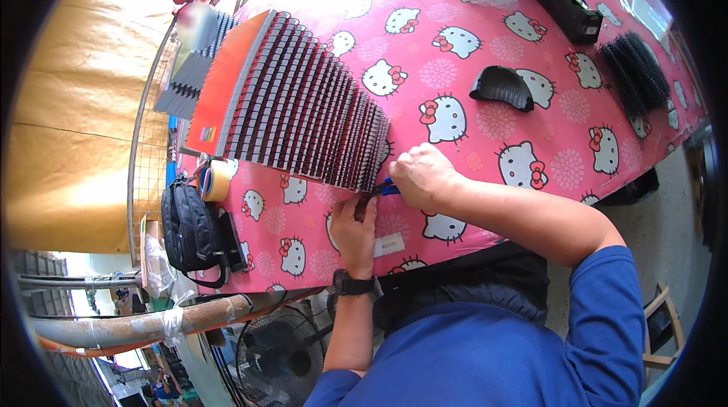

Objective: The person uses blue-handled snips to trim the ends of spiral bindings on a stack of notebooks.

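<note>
The right hand [422, 173] is curling closed over a small blue tool [389, 188] at the near end of a fanned row of comb-bound notebooks [303, 107]. The left hand [354, 226] is pinching the row's last binding. The row is lying across the pink patterned table [485, 149], beside a black curved piece [502, 87].

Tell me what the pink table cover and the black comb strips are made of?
The pink table cover looks like plastic or oilcloth: it is smooth, printed with cartoon cats, and shines in the light. The black comb strips fanned beside the right hand look like moulded plastic, thin, even and slightly glossy, though coated metal cannot be ruled out.
</note>
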A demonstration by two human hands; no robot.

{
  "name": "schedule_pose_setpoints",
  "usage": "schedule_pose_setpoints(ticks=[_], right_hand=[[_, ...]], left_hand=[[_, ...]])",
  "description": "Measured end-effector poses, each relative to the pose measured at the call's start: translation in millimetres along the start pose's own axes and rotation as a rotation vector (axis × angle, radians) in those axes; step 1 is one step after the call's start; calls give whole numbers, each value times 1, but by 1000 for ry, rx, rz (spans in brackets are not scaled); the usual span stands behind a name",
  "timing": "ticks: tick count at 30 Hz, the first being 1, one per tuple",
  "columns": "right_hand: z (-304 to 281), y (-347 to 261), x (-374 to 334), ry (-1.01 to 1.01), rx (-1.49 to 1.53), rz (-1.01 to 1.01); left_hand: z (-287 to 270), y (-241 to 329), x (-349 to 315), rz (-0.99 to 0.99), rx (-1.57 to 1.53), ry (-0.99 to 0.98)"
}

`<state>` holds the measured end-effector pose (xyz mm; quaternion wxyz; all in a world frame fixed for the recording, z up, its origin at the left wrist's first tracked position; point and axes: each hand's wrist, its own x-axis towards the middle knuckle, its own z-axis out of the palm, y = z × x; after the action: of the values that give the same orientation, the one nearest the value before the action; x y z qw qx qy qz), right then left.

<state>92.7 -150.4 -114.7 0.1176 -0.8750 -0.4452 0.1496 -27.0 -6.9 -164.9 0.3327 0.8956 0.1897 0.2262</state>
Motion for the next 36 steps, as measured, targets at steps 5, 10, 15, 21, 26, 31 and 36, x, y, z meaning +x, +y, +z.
schedule_pose_setpoints(ticks=[5,10,15,21,26,31,36], right_hand=[[-7,14,-7,-127,27,69],[1,51,-39,362,-167,122],[13,25,-62,461,1723,164],[-5,61,-65,680,2599,180],[-159,101,-95,1928,637,-226],[-198,191,-50,1605,233,176],[-150,153,-80,1573,778,-12]], left_hand=[[-11,-2,1,47,95,-37],[-18,26,-7,136,-53,-127],[-6,103,7,113,-267,-276],[-3,134,16,673,-305,-83],[-10,29,-19,241,-368,277],[-1,-12,12,-31,-246,48],[6,-8,34,-121,-42,-39]])
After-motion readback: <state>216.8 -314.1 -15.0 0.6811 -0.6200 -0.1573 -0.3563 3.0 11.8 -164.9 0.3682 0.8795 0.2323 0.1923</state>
